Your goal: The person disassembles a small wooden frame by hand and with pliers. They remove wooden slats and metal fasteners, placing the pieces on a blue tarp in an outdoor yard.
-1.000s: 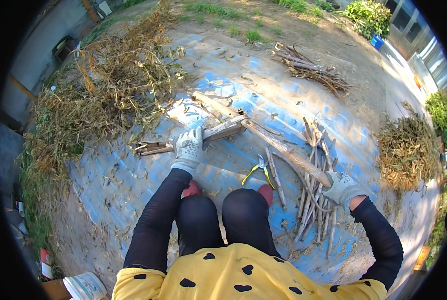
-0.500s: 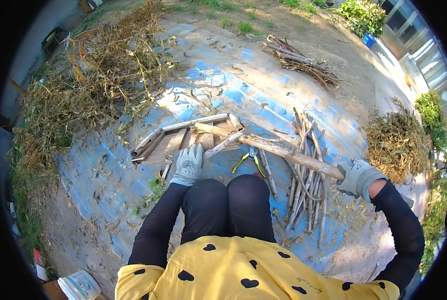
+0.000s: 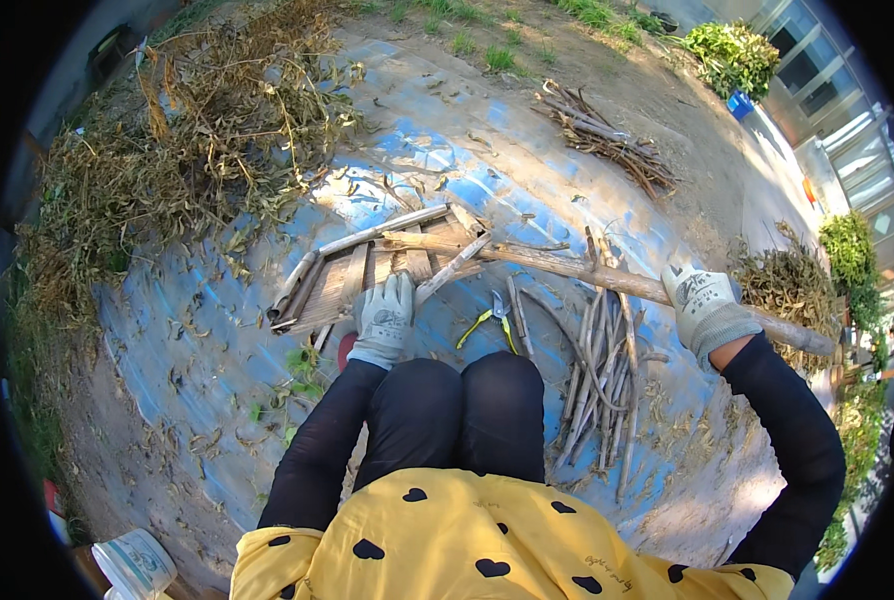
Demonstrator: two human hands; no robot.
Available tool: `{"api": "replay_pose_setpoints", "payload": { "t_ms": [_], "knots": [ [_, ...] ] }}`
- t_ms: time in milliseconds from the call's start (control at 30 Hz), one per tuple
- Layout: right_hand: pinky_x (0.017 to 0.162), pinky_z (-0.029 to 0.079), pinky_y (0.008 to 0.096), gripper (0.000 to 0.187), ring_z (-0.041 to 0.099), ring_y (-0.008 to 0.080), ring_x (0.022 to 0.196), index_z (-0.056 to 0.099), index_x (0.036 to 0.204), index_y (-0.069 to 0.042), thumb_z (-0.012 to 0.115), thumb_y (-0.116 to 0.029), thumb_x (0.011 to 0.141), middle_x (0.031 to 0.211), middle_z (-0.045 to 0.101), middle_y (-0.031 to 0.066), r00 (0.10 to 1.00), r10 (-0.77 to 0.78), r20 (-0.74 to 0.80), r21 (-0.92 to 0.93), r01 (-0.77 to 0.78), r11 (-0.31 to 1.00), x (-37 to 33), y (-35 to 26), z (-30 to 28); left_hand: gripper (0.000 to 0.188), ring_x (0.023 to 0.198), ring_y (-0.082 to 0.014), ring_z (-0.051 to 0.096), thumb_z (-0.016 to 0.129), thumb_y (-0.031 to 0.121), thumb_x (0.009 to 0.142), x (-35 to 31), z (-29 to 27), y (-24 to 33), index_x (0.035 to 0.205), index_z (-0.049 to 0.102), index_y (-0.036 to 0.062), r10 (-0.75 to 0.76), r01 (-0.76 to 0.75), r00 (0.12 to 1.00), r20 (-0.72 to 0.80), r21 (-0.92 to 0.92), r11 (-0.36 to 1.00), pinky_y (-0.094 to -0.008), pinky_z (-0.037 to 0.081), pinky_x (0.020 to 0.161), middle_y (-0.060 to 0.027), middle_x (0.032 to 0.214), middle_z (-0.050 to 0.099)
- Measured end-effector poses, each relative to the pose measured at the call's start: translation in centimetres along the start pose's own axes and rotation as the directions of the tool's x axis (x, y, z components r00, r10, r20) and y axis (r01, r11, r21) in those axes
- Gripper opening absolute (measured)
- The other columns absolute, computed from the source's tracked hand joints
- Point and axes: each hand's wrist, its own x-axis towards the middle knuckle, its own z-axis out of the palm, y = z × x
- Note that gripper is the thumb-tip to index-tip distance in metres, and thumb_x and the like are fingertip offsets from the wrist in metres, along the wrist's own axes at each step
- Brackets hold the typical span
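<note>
A flat slatted wooden panel [image 3: 330, 284], edged with stripped sticks, lies in front of my knees. My left hand [image 3: 384, 318], in a grey-white glove, rests on its near edge with fingers stretched over the slats. A long, pale wooden pole [image 3: 577, 268] reaches from the panel out to the right. Well along it, my gloved right hand [image 3: 705, 308] is closed round the pole, whose thick end sticks out past the hand. Pruning shears [image 3: 488, 322] with yellow handles lie splayed on the ground beyond my knees.
Loose sticks [image 3: 597, 385] lie right of my knees, under the pole. Another bundle of branches [image 3: 612, 140] lies farther off. Dry plants [image 3: 177, 170] are heaped at the left, and more dry brush [image 3: 792, 285] at the right. A dusty blue sheet [image 3: 197, 350] covers the ground.
My right hand has moved up and slightly inward, and the pole's outer end has swung away from me. My left hand stays at the panel's near edge.
</note>
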Motion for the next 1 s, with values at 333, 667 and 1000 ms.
{"api": "replay_pose_setpoints", "payload": {
  "t_ms": [333, 667, 1000],
  "knots": [
    [0.071, 0.051, 0.0437, 0.045, 0.063, 0.0300, 0.090, 0.045, 0.115, -0.006, 0.060, -0.019, 0.075, 0.103, 0.057, 0.0149, 0.995, 0.088, -0.051, 0.321, -0.067, 0.945, -2.7, -4.4, 14.5, 0.063, 0.115, -0.0340, 0.045, 0.067, 0.033, 0.074, 0.0, -9.7, 2.4, 0.127, 0.046, 0.0070, -0.059, 0.003, 0.977, -0.204, -0.265, 0.964, -0.0439, 0.037, 0.096, -0.0185, 0.125, 0.046],
    [0.066, 0.050, 0.0438, 0.044, 0.063, 0.0318, 0.084, 0.045, 0.113, -0.007, 0.062, -0.018, 0.074, 0.099, 0.058, 0.0143, 0.997, 0.077, 0.027, 0.511, -0.080, 0.856, -3.8, -7.7, 21.3, 0.067, 0.098, -0.0340, 0.056, 0.060, 0.059, 0.078, -11.0, -2.4, -14.8, 0.118, 0.048, 0.0078, -0.361, 0.546, 0.277, 0.891, -0.455, -0.703, -0.0520, 0.044, 0.087, -0.0142, 0.110, 0.055],
    [0.074, 0.049, 0.0414, 0.034, 0.061, 0.0305, 0.089, 0.052, 0.106, -0.011, 0.061, -0.022, 0.074, 0.096, 0.061, 0.0123, 0.975, 0.063, 0.215, 0.805, -0.214, 0.553, -3.2, -16.4, 36.2, 0.027, 0.058, -0.0179, 0.057, 0.064, 0.020, 0.075, -11.5, 0.6, -11.6, 0.099, 0.061, 0.0082, -0.450, 0.790, 0.312, 0.836, -0.492, -0.366, -0.0311, 0.048, 0.048, -0.0033, 0.077, 0.058]
  ]
}}
